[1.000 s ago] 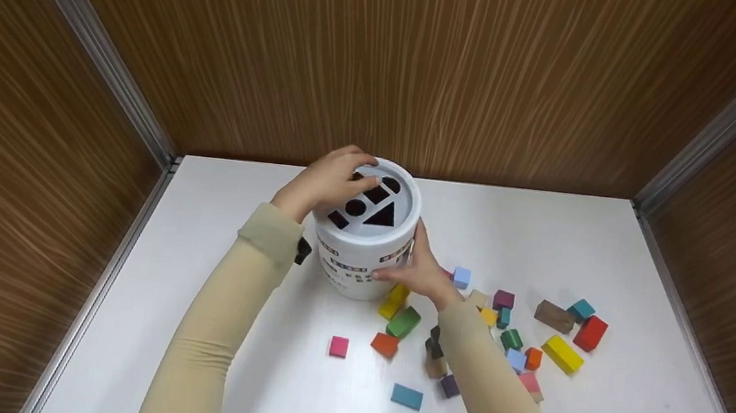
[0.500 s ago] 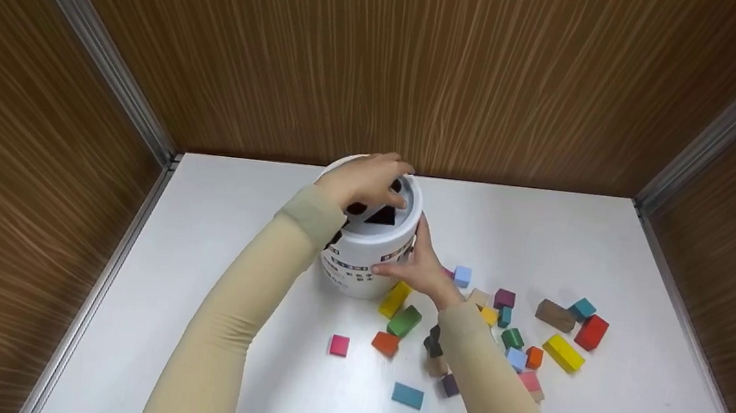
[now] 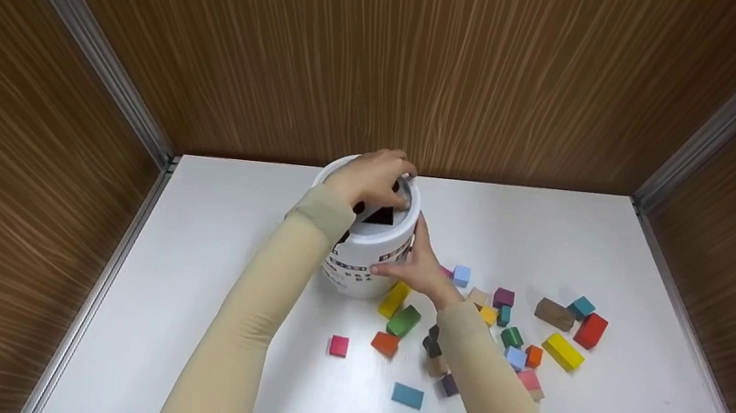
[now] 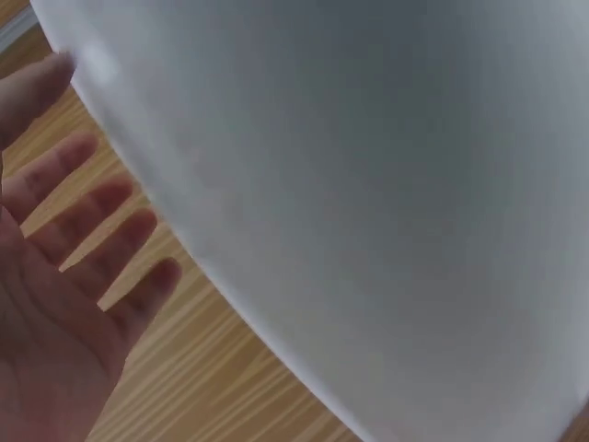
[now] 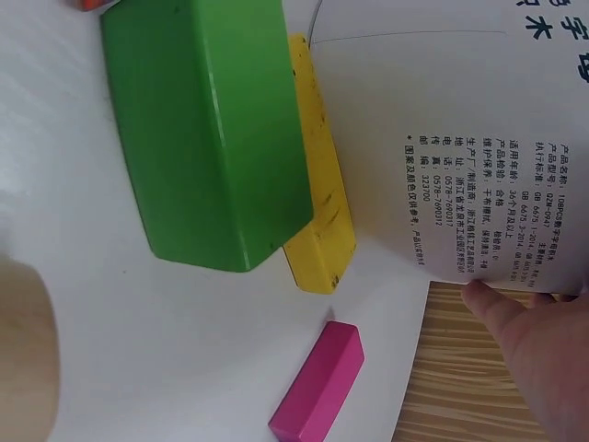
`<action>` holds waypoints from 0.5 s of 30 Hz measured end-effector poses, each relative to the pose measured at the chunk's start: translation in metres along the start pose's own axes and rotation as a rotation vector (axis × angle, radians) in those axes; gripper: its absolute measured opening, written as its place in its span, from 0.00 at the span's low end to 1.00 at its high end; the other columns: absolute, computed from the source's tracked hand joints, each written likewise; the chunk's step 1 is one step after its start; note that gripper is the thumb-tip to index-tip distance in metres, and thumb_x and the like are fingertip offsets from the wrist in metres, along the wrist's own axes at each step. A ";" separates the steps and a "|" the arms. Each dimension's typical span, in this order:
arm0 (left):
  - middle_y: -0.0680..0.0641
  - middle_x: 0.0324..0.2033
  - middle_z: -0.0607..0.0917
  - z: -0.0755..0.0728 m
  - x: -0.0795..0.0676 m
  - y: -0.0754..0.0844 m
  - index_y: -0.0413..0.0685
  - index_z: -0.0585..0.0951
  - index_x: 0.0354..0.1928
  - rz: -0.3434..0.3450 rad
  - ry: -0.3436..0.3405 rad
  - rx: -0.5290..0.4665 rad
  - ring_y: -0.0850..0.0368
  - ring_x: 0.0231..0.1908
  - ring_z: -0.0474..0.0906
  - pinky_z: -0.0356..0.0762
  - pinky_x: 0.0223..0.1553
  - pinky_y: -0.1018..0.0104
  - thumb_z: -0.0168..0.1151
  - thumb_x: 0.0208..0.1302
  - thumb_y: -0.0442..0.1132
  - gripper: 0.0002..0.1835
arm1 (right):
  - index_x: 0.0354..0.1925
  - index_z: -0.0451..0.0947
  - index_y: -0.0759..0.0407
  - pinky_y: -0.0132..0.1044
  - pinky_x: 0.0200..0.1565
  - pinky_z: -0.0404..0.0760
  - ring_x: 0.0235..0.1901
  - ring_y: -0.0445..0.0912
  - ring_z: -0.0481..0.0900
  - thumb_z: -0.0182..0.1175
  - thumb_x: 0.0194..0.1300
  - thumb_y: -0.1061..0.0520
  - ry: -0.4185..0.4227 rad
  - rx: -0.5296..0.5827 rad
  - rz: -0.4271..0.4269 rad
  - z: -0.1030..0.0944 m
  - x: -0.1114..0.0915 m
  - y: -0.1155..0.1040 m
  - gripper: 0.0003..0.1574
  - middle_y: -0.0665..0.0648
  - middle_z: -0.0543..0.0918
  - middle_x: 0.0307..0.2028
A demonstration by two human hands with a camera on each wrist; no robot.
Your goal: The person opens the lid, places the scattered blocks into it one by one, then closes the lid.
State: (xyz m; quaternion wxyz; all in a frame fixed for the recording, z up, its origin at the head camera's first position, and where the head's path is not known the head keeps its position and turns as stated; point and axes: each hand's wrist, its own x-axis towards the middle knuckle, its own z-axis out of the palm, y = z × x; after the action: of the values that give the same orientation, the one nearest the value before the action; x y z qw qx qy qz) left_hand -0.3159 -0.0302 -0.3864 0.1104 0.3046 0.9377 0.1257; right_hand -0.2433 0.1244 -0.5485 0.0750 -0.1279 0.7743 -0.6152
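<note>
A white cylindrical bucket (image 3: 360, 276) with printed labels stands near the back of the table. Its lid (image 3: 370, 234) has dark shaped holes, partly hidden under my left hand (image 3: 375, 176). That hand reaches over the lid, fingertips near the far right rim. In the left wrist view its fingers (image 4: 106, 249) are spread and fairly straight beside a smooth white surface. My right hand (image 3: 427, 268) holds the bucket's right side, thumb across the front and fingers around behind. A yellow block (image 3: 394, 299) and a green block (image 3: 404, 321) lie close to the bucket's base.
Several coloured wooden blocks lie scattered at right, among them a red block (image 3: 591, 331), a brown block (image 3: 555, 314) and a long yellow block (image 3: 562, 353). A pink block (image 3: 338, 346) and a teal block (image 3: 407, 396) lie nearer the front. Wood-grain panels (image 3: 412, 66) enclose the table.
My left hand has moved rightward across the lid, from its left part to near the right rim. My right hand stays at the bucket's side.
</note>
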 end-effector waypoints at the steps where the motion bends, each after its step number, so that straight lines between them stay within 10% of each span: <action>1: 0.49 0.64 0.70 0.000 0.000 0.000 0.54 0.74 0.66 -0.012 -0.009 -0.001 0.54 0.61 0.67 0.67 0.64 0.56 0.67 0.61 0.52 0.31 | 0.74 0.28 0.26 0.60 0.71 0.50 0.69 0.48 0.56 0.83 0.40 0.48 0.000 0.001 0.007 0.000 0.000 0.000 0.85 0.45 0.50 0.73; 15: 0.48 0.72 0.63 -0.007 -0.001 0.006 0.55 0.67 0.72 -0.085 -0.120 -0.005 0.46 0.73 0.52 0.53 0.71 0.46 0.70 0.59 0.54 0.41 | 0.75 0.29 0.31 0.60 0.69 0.55 0.69 0.49 0.57 0.82 0.42 0.44 0.001 -0.026 0.007 -0.002 -0.002 0.000 0.83 0.48 0.49 0.73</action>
State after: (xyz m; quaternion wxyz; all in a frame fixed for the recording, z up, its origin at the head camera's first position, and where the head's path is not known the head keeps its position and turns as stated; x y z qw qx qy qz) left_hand -0.3142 -0.0275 -0.3776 0.1723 0.2710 0.9412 0.1047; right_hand -0.2421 0.1265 -0.5484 0.0753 -0.1260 0.7827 -0.6049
